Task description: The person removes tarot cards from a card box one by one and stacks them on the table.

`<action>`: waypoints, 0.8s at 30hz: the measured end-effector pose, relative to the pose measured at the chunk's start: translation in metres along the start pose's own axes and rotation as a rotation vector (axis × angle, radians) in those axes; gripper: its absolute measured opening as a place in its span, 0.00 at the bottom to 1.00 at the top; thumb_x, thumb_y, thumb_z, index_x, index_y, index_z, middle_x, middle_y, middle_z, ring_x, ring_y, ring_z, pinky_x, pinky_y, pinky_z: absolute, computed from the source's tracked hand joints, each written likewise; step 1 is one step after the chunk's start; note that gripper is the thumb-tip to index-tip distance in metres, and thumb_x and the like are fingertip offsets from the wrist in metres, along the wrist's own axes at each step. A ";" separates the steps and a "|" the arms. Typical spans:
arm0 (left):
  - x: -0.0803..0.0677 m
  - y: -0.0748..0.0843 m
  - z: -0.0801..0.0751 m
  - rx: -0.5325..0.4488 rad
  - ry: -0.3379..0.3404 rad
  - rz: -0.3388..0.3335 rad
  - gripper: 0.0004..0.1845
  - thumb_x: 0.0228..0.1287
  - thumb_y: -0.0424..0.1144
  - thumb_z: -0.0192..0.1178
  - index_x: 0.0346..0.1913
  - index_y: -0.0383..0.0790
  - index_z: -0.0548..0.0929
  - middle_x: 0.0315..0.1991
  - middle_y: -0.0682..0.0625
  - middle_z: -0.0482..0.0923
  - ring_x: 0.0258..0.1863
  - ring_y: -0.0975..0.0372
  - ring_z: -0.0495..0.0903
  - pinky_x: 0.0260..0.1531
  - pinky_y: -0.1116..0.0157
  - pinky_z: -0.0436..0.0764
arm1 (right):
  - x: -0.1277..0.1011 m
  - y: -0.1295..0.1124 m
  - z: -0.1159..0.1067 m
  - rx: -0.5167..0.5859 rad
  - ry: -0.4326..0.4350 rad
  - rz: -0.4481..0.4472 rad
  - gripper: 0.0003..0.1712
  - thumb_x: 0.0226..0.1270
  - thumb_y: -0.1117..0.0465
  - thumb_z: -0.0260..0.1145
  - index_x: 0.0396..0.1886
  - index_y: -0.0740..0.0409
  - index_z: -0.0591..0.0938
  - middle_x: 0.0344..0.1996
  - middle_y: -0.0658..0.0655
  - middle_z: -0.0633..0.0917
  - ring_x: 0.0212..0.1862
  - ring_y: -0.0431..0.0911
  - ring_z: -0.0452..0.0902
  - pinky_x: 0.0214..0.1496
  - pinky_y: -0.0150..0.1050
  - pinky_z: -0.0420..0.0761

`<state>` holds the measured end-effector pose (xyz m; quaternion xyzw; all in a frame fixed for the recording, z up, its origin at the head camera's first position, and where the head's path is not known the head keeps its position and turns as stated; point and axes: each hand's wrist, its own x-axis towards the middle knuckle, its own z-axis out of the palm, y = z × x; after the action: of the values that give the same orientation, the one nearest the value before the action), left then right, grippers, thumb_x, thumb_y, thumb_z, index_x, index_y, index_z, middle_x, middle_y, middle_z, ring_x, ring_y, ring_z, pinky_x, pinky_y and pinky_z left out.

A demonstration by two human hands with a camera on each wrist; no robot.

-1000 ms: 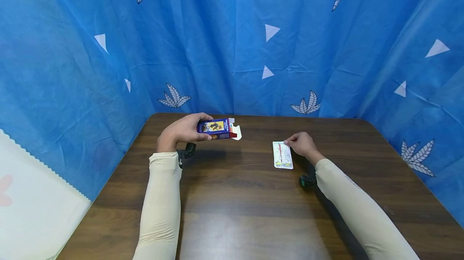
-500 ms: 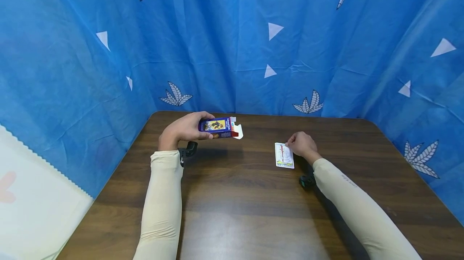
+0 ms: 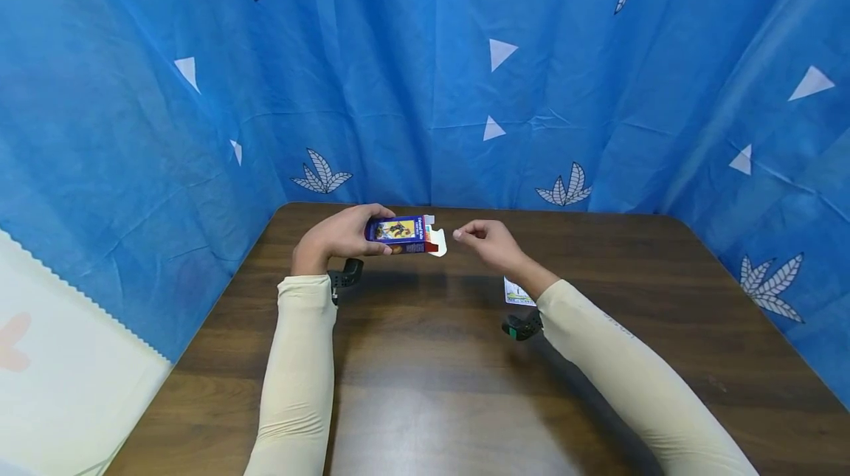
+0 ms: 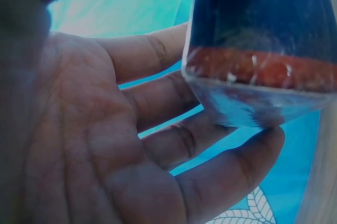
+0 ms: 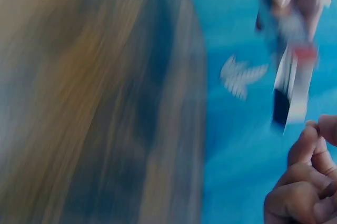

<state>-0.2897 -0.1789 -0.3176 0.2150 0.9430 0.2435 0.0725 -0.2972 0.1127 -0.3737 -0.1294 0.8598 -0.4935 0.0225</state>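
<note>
While the left hand point(image 3: 339, 238) is still gripping the blue card box point(image 3: 401, 234) above the far side of the wooden table point(image 3: 425, 402), flap hanging open, the right hand point(image 3: 488, 243) is now arriving beside that flap, fingers curled with thumb and forefinger nearly meeting and nothing between them, having left the card point(image 3: 516, 294) lying face up on the table behind it, apparently going for another card. The left wrist view is showing fingers wrapping the box's underside, hidden from the head view; the right wrist view is blurring.
</note>
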 end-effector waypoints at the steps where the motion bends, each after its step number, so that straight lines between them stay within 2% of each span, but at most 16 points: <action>1: 0.000 0.000 0.000 0.002 0.001 0.002 0.37 0.58 0.48 0.70 0.69 0.40 0.69 0.61 0.42 0.74 0.57 0.51 0.74 0.61 0.51 0.75 | 0.000 -0.007 0.005 0.026 -0.026 0.021 0.17 0.71 0.53 0.63 0.43 0.63 0.84 0.38 0.61 0.82 0.33 0.45 0.69 0.31 0.35 0.69; 5: 0.000 0.001 0.000 -0.001 0.006 0.016 0.37 0.58 0.47 0.70 0.68 0.40 0.70 0.61 0.42 0.75 0.56 0.51 0.75 0.61 0.51 0.76 | 0.001 -0.024 0.020 0.079 -0.102 0.131 0.18 0.71 0.51 0.62 0.44 0.62 0.83 0.34 0.59 0.82 0.22 0.41 0.64 0.21 0.33 0.62; 9: 0.001 0.003 0.001 -0.006 0.005 0.023 0.37 0.58 0.47 0.71 0.68 0.40 0.69 0.61 0.43 0.74 0.57 0.51 0.75 0.61 0.51 0.76 | 0.001 -0.027 0.026 0.101 -0.131 0.215 0.17 0.71 0.50 0.62 0.41 0.61 0.82 0.26 0.54 0.78 0.15 0.39 0.56 0.16 0.32 0.56; 14: 0.003 0.005 0.002 -0.004 0.006 0.015 0.38 0.57 0.49 0.71 0.68 0.41 0.69 0.61 0.43 0.74 0.57 0.51 0.74 0.61 0.50 0.75 | 0.002 -0.025 0.026 0.117 -0.148 0.247 0.16 0.71 0.51 0.62 0.37 0.62 0.82 0.20 0.50 0.74 0.15 0.39 0.56 0.16 0.32 0.56; 18: 0.003 0.005 0.002 -0.002 0.007 0.015 0.38 0.56 0.49 0.72 0.68 0.42 0.70 0.61 0.43 0.74 0.58 0.50 0.73 0.62 0.50 0.75 | 0.002 -0.024 0.024 0.123 -0.149 0.261 0.15 0.70 0.53 0.62 0.40 0.61 0.84 0.23 0.50 0.76 0.16 0.39 0.57 0.17 0.32 0.58; 24: 0.002 0.004 0.001 0.007 0.003 0.008 0.38 0.56 0.49 0.72 0.68 0.41 0.69 0.62 0.43 0.73 0.58 0.50 0.73 0.62 0.50 0.75 | 0.000 -0.019 0.017 0.148 -0.137 0.266 0.16 0.69 0.53 0.64 0.40 0.63 0.84 0.17 0.48 0.70 0.16 0.39 0.55 0.16 0.32 0.55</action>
<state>-0.2894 -0.1744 -0.3167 0.2187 0.9431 0.2407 0.0695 -0.2903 0.0894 -0.3659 -0.0456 0.8270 -0.5383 0.1557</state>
